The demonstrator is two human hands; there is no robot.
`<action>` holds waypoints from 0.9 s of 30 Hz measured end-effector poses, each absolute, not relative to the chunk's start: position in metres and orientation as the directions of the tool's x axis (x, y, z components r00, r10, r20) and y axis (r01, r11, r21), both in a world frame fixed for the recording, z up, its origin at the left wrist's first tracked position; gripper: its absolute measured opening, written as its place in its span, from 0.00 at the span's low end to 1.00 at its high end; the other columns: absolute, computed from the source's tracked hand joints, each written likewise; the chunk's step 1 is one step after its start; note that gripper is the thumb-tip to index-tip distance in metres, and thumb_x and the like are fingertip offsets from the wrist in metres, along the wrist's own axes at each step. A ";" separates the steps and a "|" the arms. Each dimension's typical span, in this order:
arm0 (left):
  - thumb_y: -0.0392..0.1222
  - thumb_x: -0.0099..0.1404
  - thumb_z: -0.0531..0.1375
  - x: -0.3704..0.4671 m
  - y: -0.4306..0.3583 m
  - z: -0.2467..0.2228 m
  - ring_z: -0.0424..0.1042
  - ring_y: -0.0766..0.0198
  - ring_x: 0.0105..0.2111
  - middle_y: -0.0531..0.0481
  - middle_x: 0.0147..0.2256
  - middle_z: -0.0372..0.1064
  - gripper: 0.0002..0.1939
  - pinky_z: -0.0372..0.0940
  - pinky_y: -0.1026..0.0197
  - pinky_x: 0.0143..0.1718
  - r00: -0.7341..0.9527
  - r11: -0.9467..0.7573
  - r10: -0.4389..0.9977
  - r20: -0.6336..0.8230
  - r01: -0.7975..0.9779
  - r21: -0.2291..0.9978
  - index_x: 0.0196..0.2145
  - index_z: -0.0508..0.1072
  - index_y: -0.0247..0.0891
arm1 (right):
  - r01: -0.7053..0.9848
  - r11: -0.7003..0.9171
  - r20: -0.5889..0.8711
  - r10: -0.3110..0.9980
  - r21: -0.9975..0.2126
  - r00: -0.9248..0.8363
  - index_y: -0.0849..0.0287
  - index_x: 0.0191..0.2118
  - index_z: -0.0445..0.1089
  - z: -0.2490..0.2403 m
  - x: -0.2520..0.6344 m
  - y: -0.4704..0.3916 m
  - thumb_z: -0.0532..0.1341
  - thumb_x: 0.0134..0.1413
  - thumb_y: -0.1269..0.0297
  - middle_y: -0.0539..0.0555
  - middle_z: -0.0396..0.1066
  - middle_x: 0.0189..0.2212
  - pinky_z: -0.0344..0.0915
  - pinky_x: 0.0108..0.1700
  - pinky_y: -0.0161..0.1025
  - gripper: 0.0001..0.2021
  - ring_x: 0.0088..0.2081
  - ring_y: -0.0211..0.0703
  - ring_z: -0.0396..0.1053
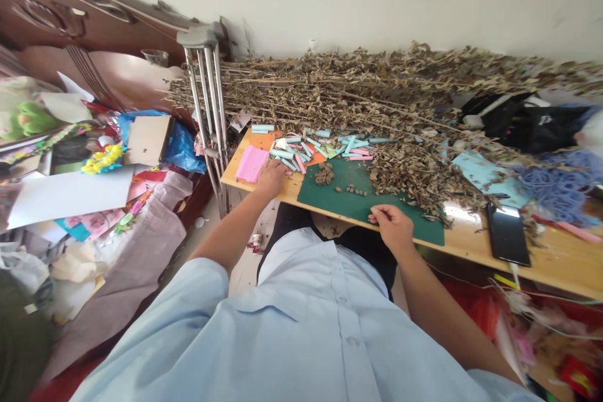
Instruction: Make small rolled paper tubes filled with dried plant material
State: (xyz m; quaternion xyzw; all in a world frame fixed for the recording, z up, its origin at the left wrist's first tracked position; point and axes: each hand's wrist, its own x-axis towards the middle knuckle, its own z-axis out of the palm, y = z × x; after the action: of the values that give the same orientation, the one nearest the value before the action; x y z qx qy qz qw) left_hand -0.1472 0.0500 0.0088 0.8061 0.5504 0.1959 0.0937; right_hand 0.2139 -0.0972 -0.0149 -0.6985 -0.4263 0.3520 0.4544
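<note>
right hand (392,223): fingertips pinched together over smooth green mat (342,193), contents undeterminable; left hand (273,177): fingers loosely curled beside pink paper (252,164), grip undeterminable.

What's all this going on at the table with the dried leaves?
Someone in a blue shirt is at a wooden table. The left hand rests beside pink paper, near blue and pink rolls. The right hand is at the near edge of a green mat, fingers bunched; whether they hold anything is unclear. A brown clump, small lumps and part of a leaf pile lie on the mat.
</note>
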 end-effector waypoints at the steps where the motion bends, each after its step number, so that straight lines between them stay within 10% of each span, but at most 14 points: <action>1: 0.40 0.73 0.55 -0.147 0.048 0.010 0.67 0.51 0.48 0.40 0.44 0.72 0.12 0.61 0.50 0.53 0.321 -0.386 0.920 0.223 0.837 0.388 0.38 0.78 0.37 | 0.279 -0.222 -0.101 0.915 -0.934 0.390 0.56 0.35 0.76 -0.015 0.214 -0.097 0.67 0.48 0.41 0.54 0.78 0.25 0.77 0.37 0.46 0.22 0.28 0.49 0.79; 27: 0.35 0.68 0.53 -0.154 0.079 0.004 0.67 0.50 0.48 0.39 0.43 0.74 0.15 0.60 0.48 0.56 0.378 -0.441 0.892 0.250 0.851 0.287 0.45 0.79 0.37 | 0.264 -0.200 -0.090 0.922 -0.944 0.376 0.57 0.37 0.76 -0.027 0.215 -0.098 0.67 0.48 0.41 0.55 0.77 0.26 0.78 0.38 0.47 0.22 0.30 0.50 0.79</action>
State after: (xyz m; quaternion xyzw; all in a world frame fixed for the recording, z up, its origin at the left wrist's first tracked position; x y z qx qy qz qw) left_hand -0.1540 0.0787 0.0039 0.8281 0.5259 0.1858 0.0551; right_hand 0.2150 -0.0979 -0.0268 -0.6882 -0.4308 0.3555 0.4630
